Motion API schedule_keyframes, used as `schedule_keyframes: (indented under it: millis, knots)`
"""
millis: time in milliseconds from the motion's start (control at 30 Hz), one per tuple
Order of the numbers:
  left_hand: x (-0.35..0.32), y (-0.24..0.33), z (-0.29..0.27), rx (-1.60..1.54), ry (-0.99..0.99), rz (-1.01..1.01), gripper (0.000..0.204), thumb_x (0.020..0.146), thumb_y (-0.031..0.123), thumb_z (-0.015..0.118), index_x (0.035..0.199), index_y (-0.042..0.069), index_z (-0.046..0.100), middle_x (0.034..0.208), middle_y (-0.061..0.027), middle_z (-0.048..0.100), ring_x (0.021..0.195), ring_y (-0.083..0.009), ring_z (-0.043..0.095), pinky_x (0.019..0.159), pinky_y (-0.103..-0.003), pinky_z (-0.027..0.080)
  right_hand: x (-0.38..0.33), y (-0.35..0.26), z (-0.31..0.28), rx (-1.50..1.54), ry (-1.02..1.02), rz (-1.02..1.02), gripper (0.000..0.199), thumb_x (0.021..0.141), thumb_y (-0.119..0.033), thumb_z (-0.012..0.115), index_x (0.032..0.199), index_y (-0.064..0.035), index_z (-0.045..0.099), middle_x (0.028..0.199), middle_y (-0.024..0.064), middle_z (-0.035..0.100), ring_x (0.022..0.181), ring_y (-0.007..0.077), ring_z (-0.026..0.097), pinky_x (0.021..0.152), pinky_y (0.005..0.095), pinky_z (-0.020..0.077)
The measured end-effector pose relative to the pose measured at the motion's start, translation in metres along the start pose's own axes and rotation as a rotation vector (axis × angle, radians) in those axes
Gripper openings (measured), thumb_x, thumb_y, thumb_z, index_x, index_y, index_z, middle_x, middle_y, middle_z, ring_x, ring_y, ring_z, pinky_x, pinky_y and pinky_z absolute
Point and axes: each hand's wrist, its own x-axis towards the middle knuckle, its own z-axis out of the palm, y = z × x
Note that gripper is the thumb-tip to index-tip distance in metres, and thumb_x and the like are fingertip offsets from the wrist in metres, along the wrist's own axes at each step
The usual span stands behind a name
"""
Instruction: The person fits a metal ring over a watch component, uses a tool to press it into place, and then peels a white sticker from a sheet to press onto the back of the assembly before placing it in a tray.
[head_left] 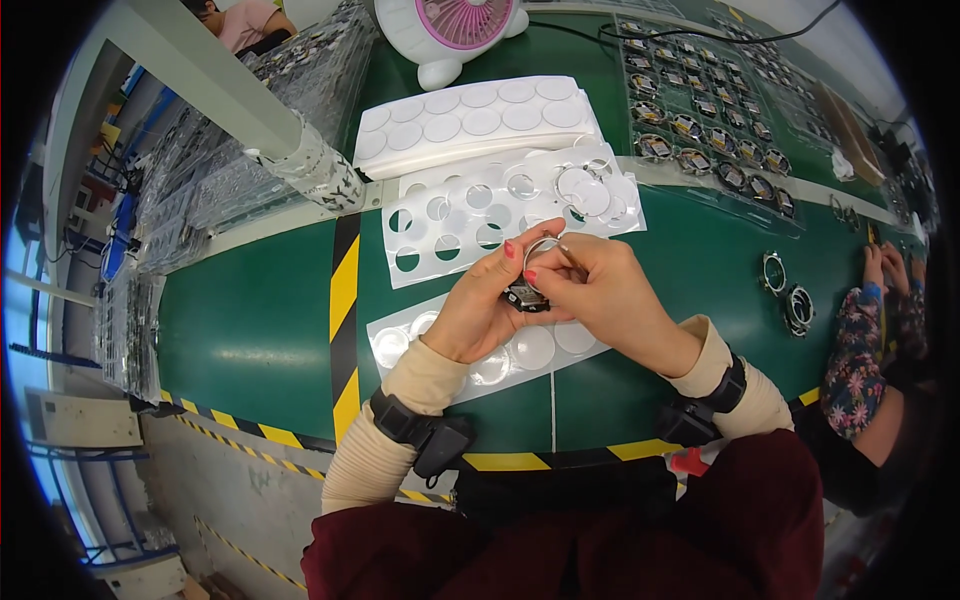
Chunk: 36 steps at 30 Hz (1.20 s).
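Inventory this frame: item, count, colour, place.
Table: 1, green, centre
Dark part: 1, black, centre, held
Thin ring: 1, silvery, centre, at fingertips
Sticker sheets: several, white, centre
Loose rings: at least 2, dark and silvery, right
Watch-like parts: many, dark, upper right
Stacked trays: many, clear, left
Fan: 1, white and pink, top
Cable: 1, black, upper right
Post: 1, pale grey, upper left
Striped tape: several strips, yellow-black, table, floor
Rack: 1+, blue, left edge
Other people: 2, pink and floral clothes, upper left, right edge
Left hand: 1, bare, centre
Right hand: 1, bare, centre
Cuffs: 2, beige, below hands
Wrist devices: 2, black, over cuffs
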Motion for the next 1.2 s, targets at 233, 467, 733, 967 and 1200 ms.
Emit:
schedule_keyframes:
  millis: [233,467,733,967,1200]
  knots:
    - [0.000,-0.001,-0.003,0.025,-0.008,0.026,0.055,0.093,0.041,0.035,0.134,0.004,0.028,0.117,-0.0133,0.049,0.107,-0.0226,0.052,0.087,-0.041,0.048,-0.001,-0.002,0.000,0.015,-0.037,-0.030,0.011,0.080,-0.007,0.059,0.082,0.0037,0.061,0.066,0.0000,0.050,0.057,0.0033,0.041,0.048,0.0210,0.0340]
    - [0.001,-0.001,0.002,-0.024,0.099,0.016,0.057,0.092,0.047,0.034,0.128,0.002,0.036,0.108,-0.0124,0.055,0.096,-0.0218,0.057,0.079,-0.039,0.052,0.001,-0.012,-0.008,-0.111,-0.039,-0.062,0.011,0.079,-0.006,0.059,0.086,0.0019,0.061,0.071,0.0013,0.053,0.060,0.0046,0.044,0.052,0.0222,0.0368]
    - [0.000,-0.001,-0.011,-0.127,0.005,-0.166,0.060,0.089,0.056,0.030,0.108,0.003,0.050,0.087,-0.0076,0.059,0.069,-0.0178,0.057,0.057,-0.034,0.053,0.007,-0.003,-0.009,-0.182,0.065,-0.176,0.015,0.080,-0.008,0.059,0.095,-0.0019,0.061,0.083,0.0013,0.059,0.066,0.0048,0.051,0.052,0.0208,0.0416]
    - [-0.003,0.003,-0.002,-0.088,0.046,-0.164,0.061,0.089,0.055,0.030,0.115,0.003,0.048,0.083,-0.0061,0.055,0.070,-0.0176,0.057,0.057,-0.033,0.054,0.005,-0.008,0.000,0.373,-0.098,0.131,0.023,0.083,-0.009,0.058,0.105,-0.0019,0.055,0.084,0.0042,0.060,0.058,0.0052,0.054,0.048,0.0183,0.0438]
    - [-0.002,0.002,-0.001,-0.047,0.066,-0.173,0.059,0.090,0.054,0.030,0.114,0.003,0.048,0.083,-0.0065,0.055,0.070,-0.0171,0.057,0.056,-0.033,0.054,0.005,-0.005,0.002,0.459,-0.088,0.165,0.020,0.085,-0.009,0.055,0.101,0.0022,0.053,0.081,0.0047,0.059,0.058,0.0052,0.054,0.048,0.0186,0.0439]
